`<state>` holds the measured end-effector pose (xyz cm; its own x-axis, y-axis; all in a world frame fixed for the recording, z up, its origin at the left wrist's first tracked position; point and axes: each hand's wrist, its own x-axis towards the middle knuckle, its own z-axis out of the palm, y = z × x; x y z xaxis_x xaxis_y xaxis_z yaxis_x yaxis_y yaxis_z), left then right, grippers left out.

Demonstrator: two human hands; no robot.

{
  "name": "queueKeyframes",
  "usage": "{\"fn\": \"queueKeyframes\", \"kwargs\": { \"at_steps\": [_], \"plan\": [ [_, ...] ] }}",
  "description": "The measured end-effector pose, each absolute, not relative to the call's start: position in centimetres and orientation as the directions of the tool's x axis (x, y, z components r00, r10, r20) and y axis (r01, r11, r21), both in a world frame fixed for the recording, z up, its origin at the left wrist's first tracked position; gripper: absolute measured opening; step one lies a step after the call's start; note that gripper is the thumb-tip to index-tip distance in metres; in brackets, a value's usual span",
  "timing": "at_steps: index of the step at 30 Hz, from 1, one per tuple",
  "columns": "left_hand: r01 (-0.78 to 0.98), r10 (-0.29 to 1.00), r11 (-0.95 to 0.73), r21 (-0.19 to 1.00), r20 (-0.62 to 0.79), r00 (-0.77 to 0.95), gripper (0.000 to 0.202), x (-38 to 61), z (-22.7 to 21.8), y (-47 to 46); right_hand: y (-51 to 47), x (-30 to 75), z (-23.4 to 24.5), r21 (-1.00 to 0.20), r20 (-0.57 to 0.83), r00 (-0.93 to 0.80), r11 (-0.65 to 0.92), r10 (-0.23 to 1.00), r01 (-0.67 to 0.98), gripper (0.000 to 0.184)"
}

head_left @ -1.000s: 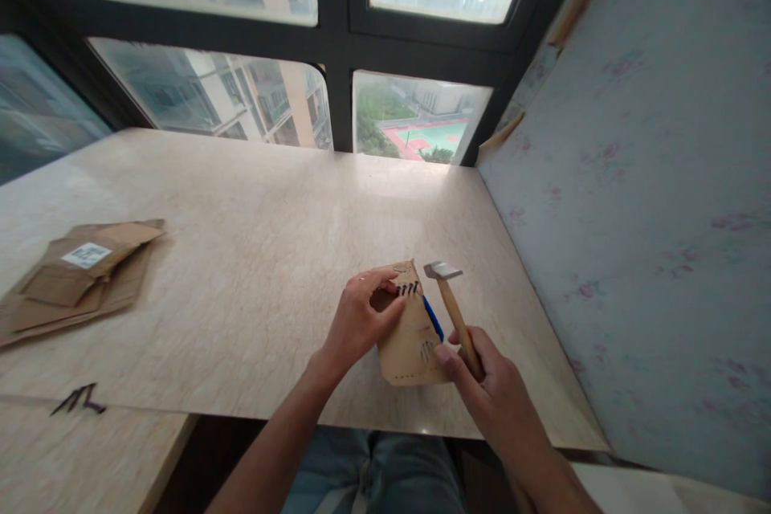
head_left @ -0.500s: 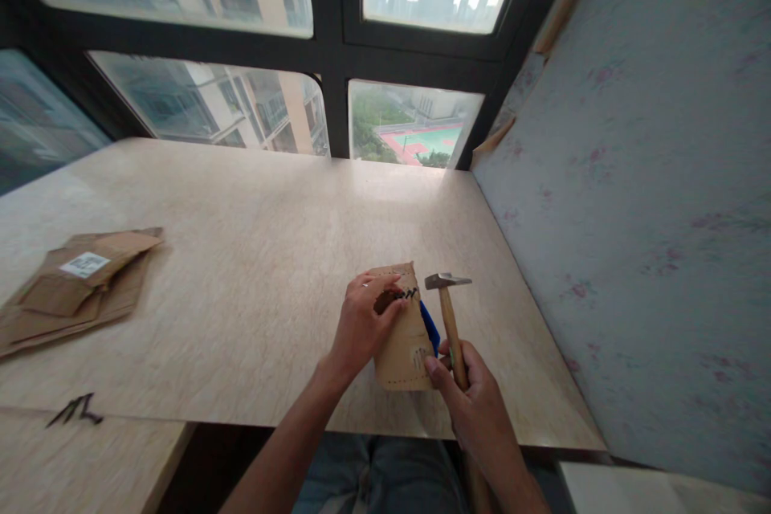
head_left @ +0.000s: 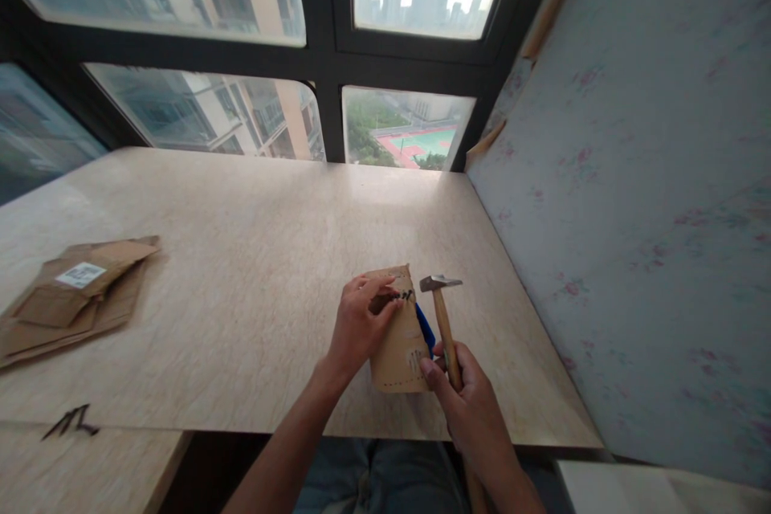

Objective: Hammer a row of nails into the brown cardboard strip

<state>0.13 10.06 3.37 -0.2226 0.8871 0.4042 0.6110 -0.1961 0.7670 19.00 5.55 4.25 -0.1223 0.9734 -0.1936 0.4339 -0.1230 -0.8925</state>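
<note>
A light-brown cardboard piece [head_left: 394,349], marked with rows of small dark holes or dashes, lies near the table's front edge. Several short dark nail-like pieces [head_left: 407,296] stand in a row near its far end. My left hand [head_left: 361,317] rests over the cardboard's left side, thumb and forefinger curled together around the end of that row. In my right hand [head_left: 467,397] is a hammer [head_left: 444,317], gripped by its wooden handle with the metal head raised. The right thumb touches the cardboard's right edge. A blue flat thing [head_left: 425,327] sticks out from under that edge.
Folded brown cardboard packaging [head_left: 42,305] with a white label lies at the left. Several thin black pieces [head_left: 72,421] lie near the front left edge of the table [head_left: 241,257]. A floral-papered wall [head_left: 614,217] bounds the right side; dark-framed windows [head_left: 331,64] stand behind.
The view has shifted slightly, so the scene sits a little further left and lower at the far side. Both hands, the hammer and the cardboard keep nearly the same positions relative to each other.
</note>
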Motion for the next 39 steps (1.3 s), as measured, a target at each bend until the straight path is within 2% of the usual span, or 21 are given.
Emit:
{"fn": "queueKeyframes", "kwargs": {
  "at_steps": [4, 15, 21, 25, 31, 35, 39],
  "plan": [
    [0.639, 0.89, -0.212, 0.739, 0.416, -0.186, 0.04, 0.1, 3.7, 10.2, 5.5, 19.0, 4.2, -0.899, -0.199, -0.118, -0.134, 0.973, 0.416, 0.038],
    [0.645, 0.903, -0.186, 0.741, 0.387, -0.184, 0.037, 0.2, 4.1, 10.6, 5.6, 19.0, 4.2, -0.896, -0.197, -0.134, -0.123, 0.971, 0.426, 0.039],
    [0.642, 0.907, -0.22, 0.735, 0.396, -0.143, 0.044, -0.2, 4.0, 10.5, 5.6, 19.0, 3.9, -0.894, -0.191, -0.128, -0.119, 0.973, 0.432, 0.038],
    [0.659, 0.894, -0.256, 0.708, 0.432, -0.117, 0.048, -0.6, 4.4, 10.1, 5.6, 19.0, 3.9, -0.895, -0.171, -0.113, -0.107, 0.979, 0.432, 0.039],
    [0.727, 0.815, -0.305, 0.616, 0.563, -0.135, 0.043, -2.6, 4.9, 7.1, 5.1, 19.1, 4.8, -0.886, -0.179, -0.073, -0.128, 0.981, 0.446, 0.04],
    [0.801, 0.781, -0.189, 0.568, 0.581, -0.228, 0.037, -6.5, 4.1, 1.8, 4.7, 19.8, 5.0, -0.869, -0.191, -0.029, -0.156, 0.981, 0.469, 0.046],
    [0.856, 0.747, 0.066, 0.512, 0.544, -0.382, 0.031, -12.2, 2.7, -5.6, 4.1, 21.1, 4.7, -0.858, -0.166, 0.001, -0.145, 0.986, 0.493, 0.047]
  ]
}}
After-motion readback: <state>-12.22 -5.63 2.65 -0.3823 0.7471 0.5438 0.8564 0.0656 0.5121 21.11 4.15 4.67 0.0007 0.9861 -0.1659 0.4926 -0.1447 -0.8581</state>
